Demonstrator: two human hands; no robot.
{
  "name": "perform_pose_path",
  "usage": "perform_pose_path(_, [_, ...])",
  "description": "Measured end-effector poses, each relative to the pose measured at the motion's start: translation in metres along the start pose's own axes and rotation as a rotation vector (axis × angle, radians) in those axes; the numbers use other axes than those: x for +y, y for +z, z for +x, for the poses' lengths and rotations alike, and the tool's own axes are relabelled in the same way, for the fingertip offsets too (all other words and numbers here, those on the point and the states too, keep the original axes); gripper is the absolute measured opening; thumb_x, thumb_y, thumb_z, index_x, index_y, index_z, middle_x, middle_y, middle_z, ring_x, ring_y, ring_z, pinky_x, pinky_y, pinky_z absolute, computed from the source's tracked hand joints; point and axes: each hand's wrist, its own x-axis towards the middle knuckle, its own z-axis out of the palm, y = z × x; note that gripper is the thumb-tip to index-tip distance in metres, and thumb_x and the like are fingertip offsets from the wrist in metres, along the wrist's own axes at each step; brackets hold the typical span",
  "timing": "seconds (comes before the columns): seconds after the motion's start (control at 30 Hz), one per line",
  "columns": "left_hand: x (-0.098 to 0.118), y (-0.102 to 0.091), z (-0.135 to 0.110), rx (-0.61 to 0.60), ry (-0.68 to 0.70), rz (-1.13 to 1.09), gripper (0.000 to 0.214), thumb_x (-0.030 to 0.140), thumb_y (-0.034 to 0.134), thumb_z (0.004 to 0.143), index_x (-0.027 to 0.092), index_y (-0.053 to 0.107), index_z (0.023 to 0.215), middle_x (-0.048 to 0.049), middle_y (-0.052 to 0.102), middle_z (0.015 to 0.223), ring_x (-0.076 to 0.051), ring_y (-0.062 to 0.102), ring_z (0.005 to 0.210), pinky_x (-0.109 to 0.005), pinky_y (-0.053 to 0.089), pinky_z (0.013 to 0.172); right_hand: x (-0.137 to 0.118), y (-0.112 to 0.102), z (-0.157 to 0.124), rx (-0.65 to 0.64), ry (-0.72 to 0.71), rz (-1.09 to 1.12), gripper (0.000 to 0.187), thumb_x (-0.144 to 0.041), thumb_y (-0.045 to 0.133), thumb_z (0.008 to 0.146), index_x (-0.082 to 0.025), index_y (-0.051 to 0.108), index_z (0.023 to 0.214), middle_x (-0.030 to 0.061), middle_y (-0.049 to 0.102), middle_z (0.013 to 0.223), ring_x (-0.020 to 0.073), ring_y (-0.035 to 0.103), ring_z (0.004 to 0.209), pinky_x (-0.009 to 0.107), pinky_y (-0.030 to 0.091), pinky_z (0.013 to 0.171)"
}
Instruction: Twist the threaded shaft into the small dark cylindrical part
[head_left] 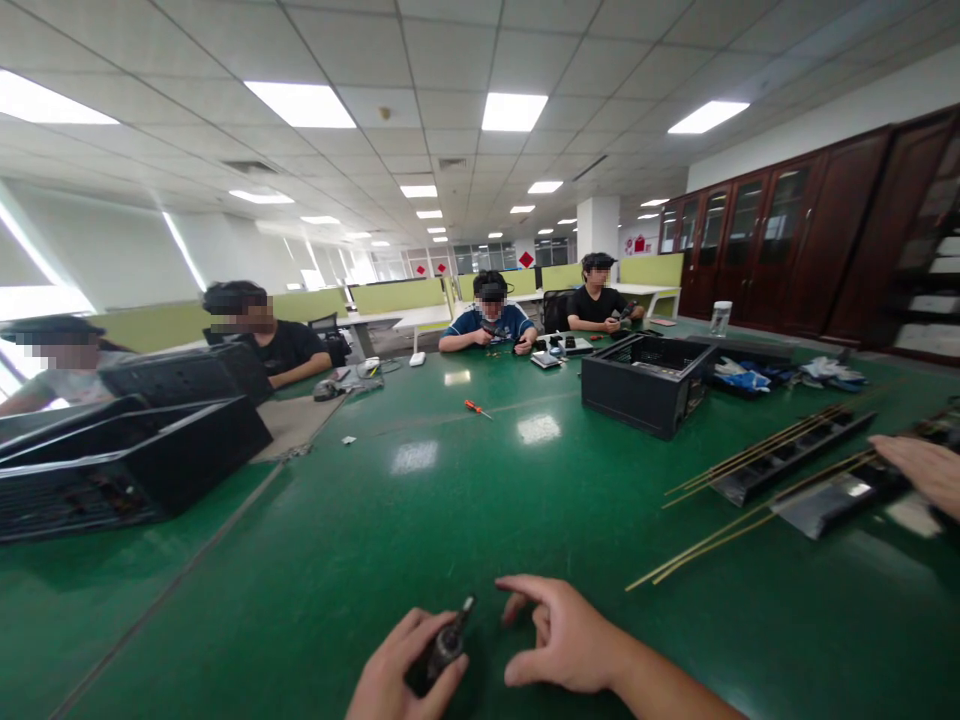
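At the bottom middle, my left hand (405,665) is closed round a dark, rounded handheld tool (448,645). A short metallic tip sticks up from it, and most of its body is hidden in my palm. Just to the right, my right hand (562,635) is held over the green table with nothing in it. Its index finger stretches toward the tool's tip, and the thumb stands apart. A small gap separates this hand from the tool.
An orange-handled screwdriver (475,408) lies mid-table. Black computer cases stand at the left (135,470) and right (637,390). Thin yellowish rods (720,545) rest across dark metal channels (832,500). Another person's hand (919,470) reaches in at the right. Several people sit around the table.
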Motion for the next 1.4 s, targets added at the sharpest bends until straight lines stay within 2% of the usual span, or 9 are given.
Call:
perform_pose_path(0.07, [0.019,0.021,0.015,-0.082,0.041,-0.050,0.031,0.037,0.070,0.087,0.029,0.075,0.116,-0.0031,0.073,0.098,-0.020,0.072,0.091,-0.026,0.059,0.084,-0.002,-0.003,0.000,0.074,-0.015,-0.065,0.092,-0.023,0.091,0.056,-0.023,0.055,0.141,0.0051,0.068,0.117,0.0044,0.038,0.053,0.018,0.028,0.045])
perform_pose_path(0.17, [0.024,0.036,0.019,-0.131,0.035,-0.099,0.036,0.031,0.071,0.085,0.029,0.072,0.121,-0.0053,0.073,0.109,-0.023,0.071,0.100,-0.032,0.057,0.093,-0.003,-0.006,-0.002,0.184,-0.035,-0.198,0.088,-0.019,0.086,0.060,-0.026,0.053,0.141,0.0035,0.067,0.116,0.0068,0.042,0.056,0.020,0.035,0.052])
perform_pose_path(0.27, [0.018,0.036,0.014,-0.149,0.006,-0.120,0.032,0.028,0.073,0.083,0.027,0.071,0.115,-0.0055,0.073,0.109,-0.025,0.070,0.101,-0.037,0.056,0.095,-0.008,-0.006,-0.004,0.197,-0.065,-0.332,0.078,-0.018,0.082,0.063,-0.028,0.057,0.136,0.0027,0.068,0.114,0.0107,0.052,0.063,0.023,0.043,0.062])
perform_pose_path(0.37, [0.019,0.031,0.011,-0.156,-0.012,-0.136,0.023,0.027,0.071,0.085,0.026,0.069,0.107,-0.0042,0.073,0.101,-0.024,0.070,0.095,-0.036,0.056,0.089,-0.013,-0.004,-0.006,0.152,-0.114,-0.421,0.049,-0.019,0.080,0.068,-0.025,0.070,0.116,0.0015,0.070,0.105,0.0148,0.058,0.073,0.026,0.045,0.071])
perform_pose_path(0.47, [0.026,0.029,0.012,-0.155,0.017,-0.145,0.019,0.028,0.070,0.086,0.026,0.068,0.105,-0.0040,0.072,0.098,-0.023,0.070,0.092,-0.034,0.056,0.085,-0.016,-0.004,-0.007,0.122,-0.137,-0.451,0.024,-0.020,0.076,0.074,-0.022,0.074,0.098,0.0003,0.070,0.093,0.0157,0.060,0.077,0.026,0.044,0.074])
perform_pose_path(0.67, [0.025,0.029,0.012,-0.175,0.057,-0.132,0.025,0.030,0.068,0.089,0.029,0.068,0.114,-0.0066,0.069,0.112,-0.024,0.069,0.101,-0.034,0.056,0.090,-0.014,-0.003,-0.006,0.119,-0.163,-0.458,0.008,-0.021,0.073,0.079,-0.019,0.075,0.087,0.0002,0.069,0.083,0.0153,0.062,0.077,0.024,0.042,0.071])
perform_pose_path(0.9, [0.019,0.033,0.010,-0.172,0.102,-0.127,0.027,0.034,0.070,0.090,0.031,0.070,0.116,-0.0058,0.069,0.111,-0.023,0.070,0.101,-0.031,0.057,0.091,-0.015,-0.003,-0.006,0.073,-0.181,-0.479,0.015,-0.021,0.068,0.085,-0.021,0.077,0.098,0.0013,0.072,0.089,0.0160,0.065,0.084,0.024,0.044,0.076])
perform_pose_path(1.17, [0.017,0.034,0.008,-0.136,0.112,-0.076,0.030,0.033,0.070,0.089,0.032,0.069,0.119,-0.0057,0.070,0.115,-0.023,0.071,0.102,-0.031,0.058,0.092,-0.013,-0.003,-0.005,0.054,-0.163,-0.491,0.015,-0.026,0.065,0.091,-0.021,0.078,0.096,0.0021,0.073,0.089,0.0165,0.066,0.085,0.025,0.045,0.077])
perform_pose_path(1.4, [0.017,0.035,0.007,-0.161,0.081,-0.066,0.028,0.034,0.067,0.091,0.032,0.067,0.119,-0.0049,0.069,0.116,-0.023,0.070,0.104,-0.033,0.057,0.094,-0.015,-0.005,-0.004,0.043,-0.140,-0.509,0.017,-0.028,0.065,0.091,-0.022,0.079,0.098,0.0029,0.074,0.089,0.0173,0.066,0.083,0.026,0.045,0.076])
